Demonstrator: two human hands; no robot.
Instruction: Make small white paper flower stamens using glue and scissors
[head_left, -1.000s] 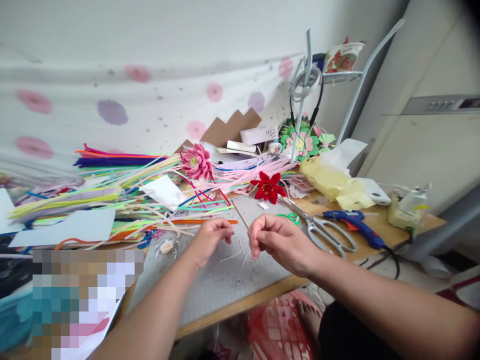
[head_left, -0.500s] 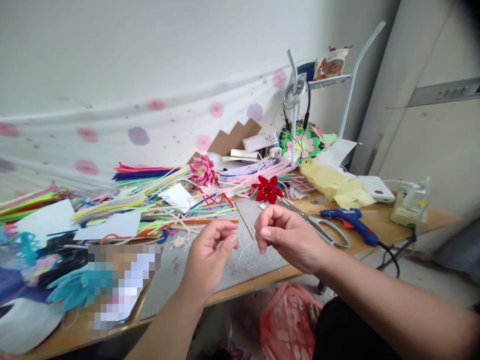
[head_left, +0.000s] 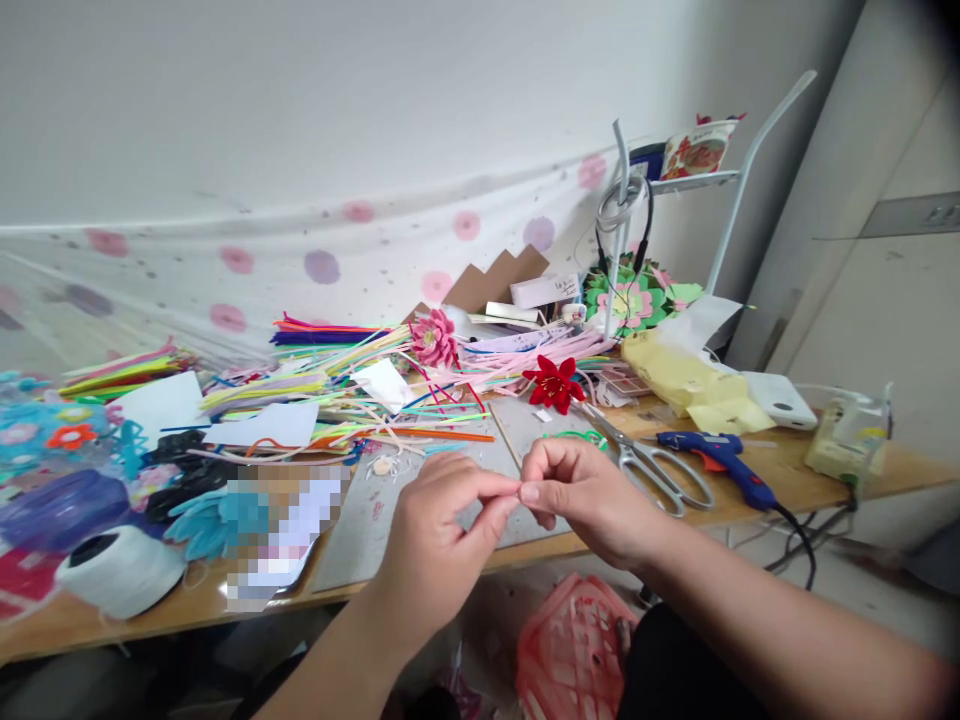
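Note:
My left hand (head_left: 454, 520) and my right hand (head_left: 581, 490) meet fingertip to fingertip above the grey board (head_left: 352, 550). Thumb and forefinger are pinched together on each hand; whatever lies between them is too small or hidden to make out. Just beyond the right hand lies a red pipe-cleaner flower (head_left: 553, 384). Scissors (head_left: 652, 470) rest to the right of that hand, with a bit of green (head_left: 589, 438) beside them. A thin stick (head_left: 505, 432) lies on the board behind the fingers.
Bundles of coloured pipe cleaners (head_left: 330, 338) and a pink flower (head_left: 433, 338) spread along the back. A blue glue gun (head_left: 720, 460) with its cord lies at right. At left are a white thread spool (head_left: 120, 572) and a teal flower (head_left: 214, 522). A red basket (head_left: 574, 650) stands below the table edge.
My hands have come together from apart, and their fingertips now touch. The view has shifted, showing more of the table's left side. Green pieces near the scissors have come into sight.

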